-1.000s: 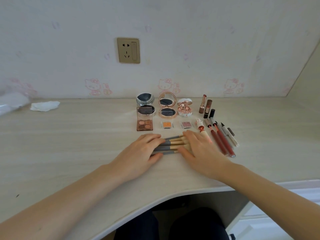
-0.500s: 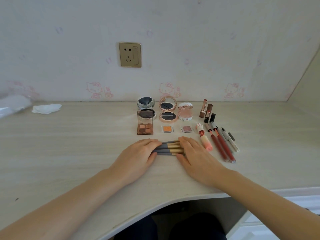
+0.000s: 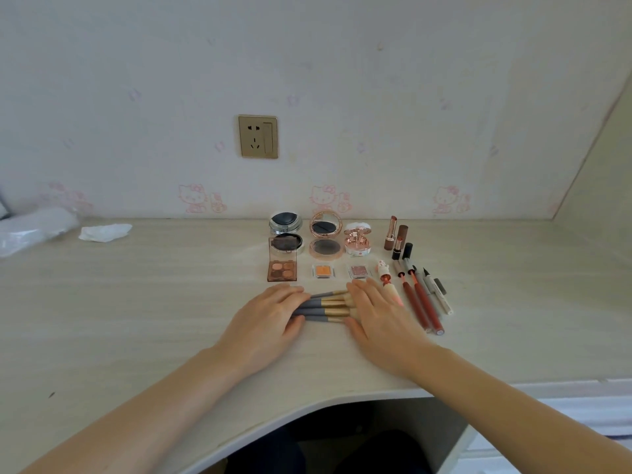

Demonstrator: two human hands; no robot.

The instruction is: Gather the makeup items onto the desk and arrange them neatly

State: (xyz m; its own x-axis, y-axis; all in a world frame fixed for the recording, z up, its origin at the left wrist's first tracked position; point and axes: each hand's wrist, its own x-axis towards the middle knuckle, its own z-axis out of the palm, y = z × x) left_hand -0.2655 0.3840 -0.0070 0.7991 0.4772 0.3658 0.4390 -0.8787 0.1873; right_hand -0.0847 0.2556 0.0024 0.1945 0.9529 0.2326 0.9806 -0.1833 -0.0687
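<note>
Left hand (image 3: pixel 270 323) and right hand (image 3: pixel 379 316) lie flat, fingers straight, pressing the two ends of the brushes (image 3: pixel 326 306), nothing grasped. Likely purpose: squaring the ends so the brushes sit parallel. Just beyond the fingertips: eyeshadow palette (image 3: pixel 282 265) and two small pans (image 3: pixel 324 271); compacts (image 3: pixel 325 234) behind those. Right of the right hand: lip glosses and pens (image 3: pixel 424 299), laid parallel. All rest on the desk (image 3: pixel 136 302); arrangement looks nearly finished.

Soft even daylight, wide-angle edge warping
</note>
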